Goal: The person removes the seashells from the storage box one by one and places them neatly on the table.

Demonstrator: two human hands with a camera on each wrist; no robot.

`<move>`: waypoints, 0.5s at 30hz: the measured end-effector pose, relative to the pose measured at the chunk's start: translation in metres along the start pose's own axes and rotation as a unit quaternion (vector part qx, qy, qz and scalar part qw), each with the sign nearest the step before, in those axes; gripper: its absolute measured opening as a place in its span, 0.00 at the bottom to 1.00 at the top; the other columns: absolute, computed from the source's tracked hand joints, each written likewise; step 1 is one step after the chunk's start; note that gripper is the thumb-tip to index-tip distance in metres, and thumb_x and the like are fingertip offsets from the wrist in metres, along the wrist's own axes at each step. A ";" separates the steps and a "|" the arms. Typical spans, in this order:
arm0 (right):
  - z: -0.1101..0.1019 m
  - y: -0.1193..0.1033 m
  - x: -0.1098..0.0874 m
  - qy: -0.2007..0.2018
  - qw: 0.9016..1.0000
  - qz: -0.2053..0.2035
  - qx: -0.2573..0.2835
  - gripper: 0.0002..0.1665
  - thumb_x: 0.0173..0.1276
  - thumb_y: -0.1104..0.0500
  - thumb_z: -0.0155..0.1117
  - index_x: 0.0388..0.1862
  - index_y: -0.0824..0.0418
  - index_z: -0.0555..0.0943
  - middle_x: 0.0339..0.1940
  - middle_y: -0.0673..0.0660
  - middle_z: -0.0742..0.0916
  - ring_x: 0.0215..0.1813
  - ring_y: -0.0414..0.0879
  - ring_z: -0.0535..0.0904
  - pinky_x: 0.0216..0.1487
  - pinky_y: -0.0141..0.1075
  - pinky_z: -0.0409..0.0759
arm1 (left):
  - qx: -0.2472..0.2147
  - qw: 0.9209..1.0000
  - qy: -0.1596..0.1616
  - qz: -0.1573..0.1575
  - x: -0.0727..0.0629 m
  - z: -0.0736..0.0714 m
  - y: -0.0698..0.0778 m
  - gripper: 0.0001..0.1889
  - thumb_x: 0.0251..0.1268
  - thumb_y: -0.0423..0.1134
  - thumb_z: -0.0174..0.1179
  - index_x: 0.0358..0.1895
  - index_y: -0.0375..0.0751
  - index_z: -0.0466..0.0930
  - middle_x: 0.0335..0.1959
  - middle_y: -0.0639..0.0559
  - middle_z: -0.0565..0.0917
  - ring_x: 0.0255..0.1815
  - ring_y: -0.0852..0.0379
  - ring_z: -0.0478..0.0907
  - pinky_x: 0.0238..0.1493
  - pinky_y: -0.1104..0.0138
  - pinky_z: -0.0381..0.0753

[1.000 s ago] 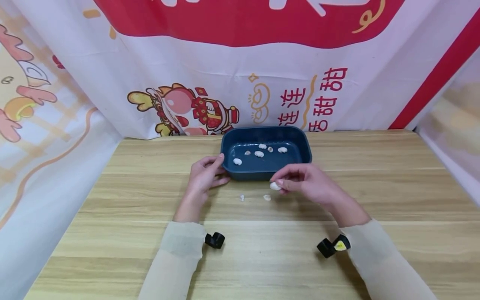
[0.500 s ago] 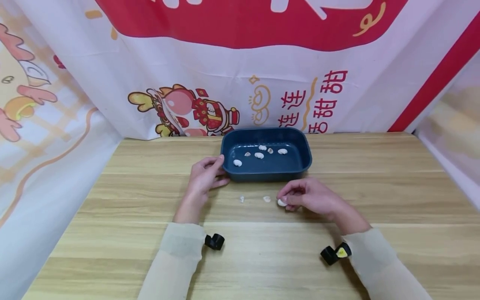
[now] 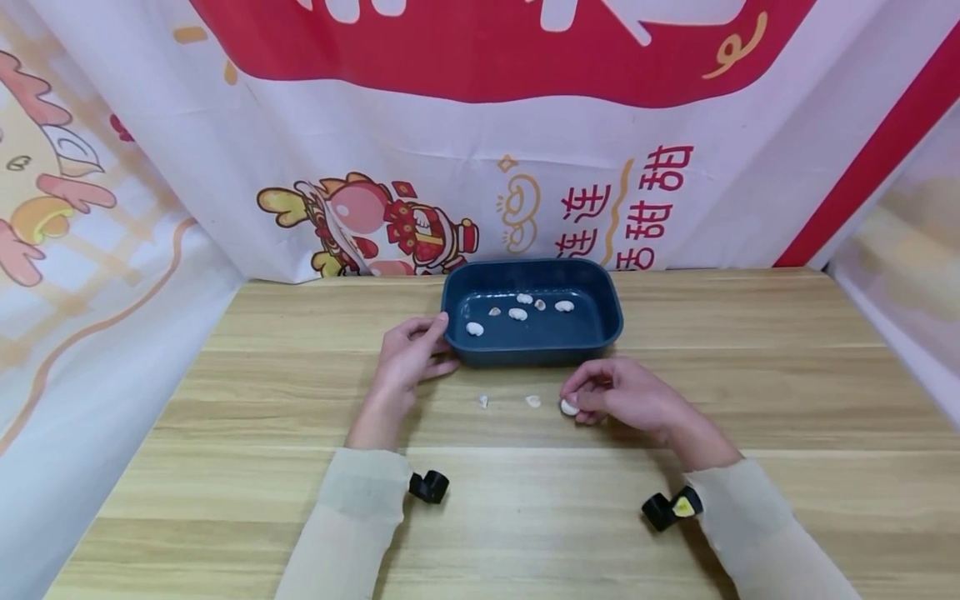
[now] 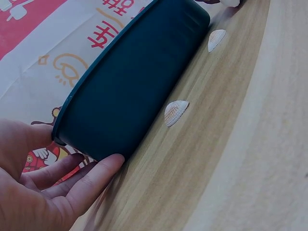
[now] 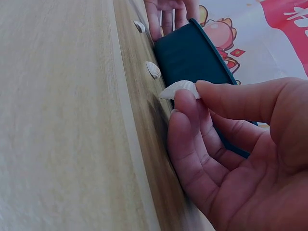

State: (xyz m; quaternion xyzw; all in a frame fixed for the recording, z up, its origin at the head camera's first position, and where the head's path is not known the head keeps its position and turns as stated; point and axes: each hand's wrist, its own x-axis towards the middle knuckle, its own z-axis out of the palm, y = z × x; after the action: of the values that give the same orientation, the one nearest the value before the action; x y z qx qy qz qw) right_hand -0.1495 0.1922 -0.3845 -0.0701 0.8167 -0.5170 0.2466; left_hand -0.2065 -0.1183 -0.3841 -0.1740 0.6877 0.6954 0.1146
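Note:
A dark blue plastic box (image 3: 536, 357) stands at the back of the table, with several small shells (image 3: 518, 314) inside. My left hand (image 3: 408, 354) holds its left end, thumb at the rim and fingertips against the lower wall. In front of the box, my right hand (image 3: 622, 396) pinches a white ribbed seashell (image 5: 180, 89) between thumb and fingers, close over the table. To its left lie two small seashells, one (image 3: 533, 401) near the right hand and a smaller-looking one (image 3: 483, 402) farther left. The left wrist view shows the nearer shell's (image 4: 176, 113) ribbed, brownish surface.
The wooden table (image 3: 495, 517) reaches back to a printed white and red cloth (image 3: 450, 125) right behind the box. More printed cloth (image 3: 90, 275) hangs along the left side. Each sleeve cuff carries a small black camera (image 3: 430, 487).
My right hand has come away from the box's front edge, moving right and down to the table with the seashell still pinched. My left hand and the box have stayed in place.

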 end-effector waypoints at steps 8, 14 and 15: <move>-0.001 0.000 -0.001 0.017 1.000 0.017 -0.007 0.12 0.82 0.57 0.65 0.55 0.63 0.86 0.45 0.60 0.90 0.42 0.50 0.87 0.48 0.37 0.91 | 0.001 1.000 -0.002 0.000 -0.001 0.000 0.000 0.24 0.82 0.54 0.62 0.69 0.44 0.79 0.62 0.40 0.85 0.59 0.47 0.87 0.56 0.55 0.94; -0.001 0.002 0.000 0.020 1.000 0.019 -0.014 0.11 0.81 0.57 0.66 0.53 0.62 0.87 0.42 0.59 0.90 0.41 0.51 0.85 0.42 0.37 0.89 | 0.000 1.000 -0.002 0.002 0.000 0.000 -0.001 0.24 0.82 0.54 0.61 0.69 0.44 0.79 0.62 0.40 0.85 0.58 0.47 0.87 0.56 0.56 0.94; -0.001 0.002 0.000 0.022 0.999 0.021 -0.015 0.11 0.81 0.57 0.66 0.53 0.62 0.87 0.41 0.59 0.90 0.41 0.51 0.85 0.42 0.37 0.89 | 0.000 1.000 -0.001 0.002 0.000 0.000 -0.001 0.23 0.82 0.54 0.61 0.69 0.44 0.80 0.61 0.41 0.85 0.58 0.48 0.87 0.55 0.56 0.94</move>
State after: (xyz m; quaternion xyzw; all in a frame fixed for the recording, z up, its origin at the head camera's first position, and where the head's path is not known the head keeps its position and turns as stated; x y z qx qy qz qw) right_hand -0.1498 0.1943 -0.3862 -0.0455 0.8310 -0.5007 0.2382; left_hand -0.2061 -0.1185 -0.3846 -0.1717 0.6881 0.6957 0.1139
